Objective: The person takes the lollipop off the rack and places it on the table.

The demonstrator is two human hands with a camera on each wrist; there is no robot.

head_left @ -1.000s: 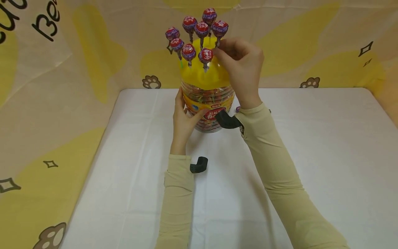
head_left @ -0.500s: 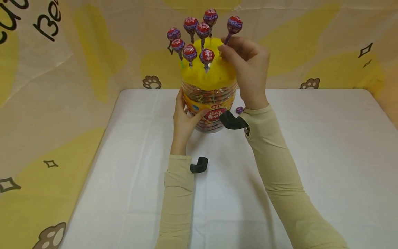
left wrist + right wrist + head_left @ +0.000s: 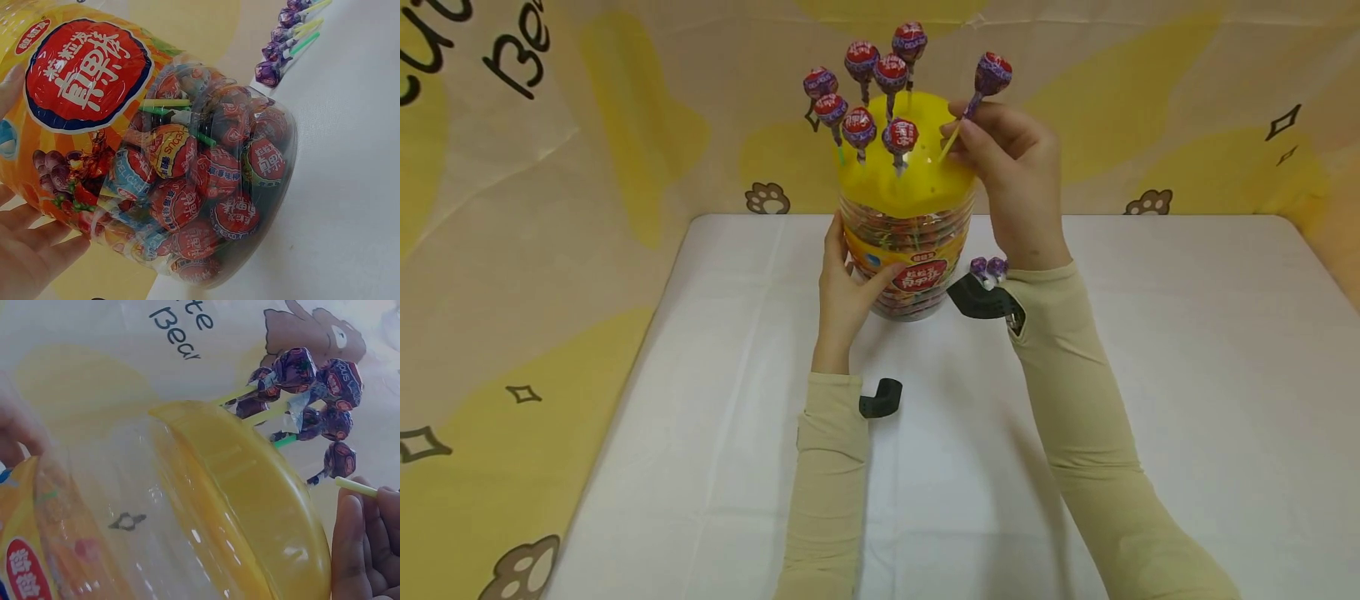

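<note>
A clear plastic jar point(image 3: 925, 271) of wrapped lollipops, with a domed yellow lid point(image 3: 917, 192), stands on the white table. My left hand point(image 3: 842, 296) grips its left side, the thumb lying across the front near the label. Several purple-and-red lollipops point(image 3: 891, 73) stick up from the lid, mostly on its left and back. My right hand point(image 3: 1026, 179) pinches another lollipop point(image 3: 992, 75) by its yellow stick point(image 3: 356, 486), head up and tilted, at the lid's right side. In the right wrist view the stick's lower end shows free beside the lid.
Lollipops point(image 3: 997, 267) lie on the table right of the jar; the left wrist view shows several purple lollipops point(image 3: 269, 73) there in a row. A patterned cloth backdrop point(image 3: 1112, 108) rises behind the table. Black curved pieces point(image 3: 882, 398) project from both sleeves.
My right hand has moved right with its lollipop, away from the others in the lid, and more of the yellow stick now shows. My left hand has kept its grip on the jar.
</note>
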